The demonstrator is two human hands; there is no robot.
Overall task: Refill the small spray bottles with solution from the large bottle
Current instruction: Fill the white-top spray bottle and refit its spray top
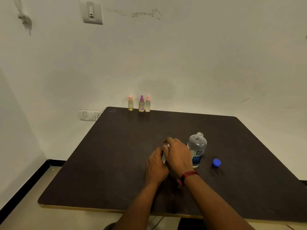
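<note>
Cream wall (199, 55) backs one dark table (99, 171), whose far edge sits against it. Two hands work close together near the table's middle, probably so the surface catches any spill. The left hand (157, 166) curls around the lower part of one pale object (164, 158), and the right hand (178, 155) closes its fingers over the top. The pose looks like twisting a head off or on. So little of the object shows that I cannot tell whether it is a fourth spray bottle. One large bottle (197, 150) stands upright just beside the right hand with its neck open, apparently kept within reach for pouring. Three small spray bottles (141, 105) stand upright in a row at the far edge, well apart from the hands. Two have pink tops and one has a purple top, and all carry their spray heads. They seem parked out of the way, either finished or waiting. One blue cap (217, 162) lies on the table to the right of the large bottle, likely set aside from it.
</note>
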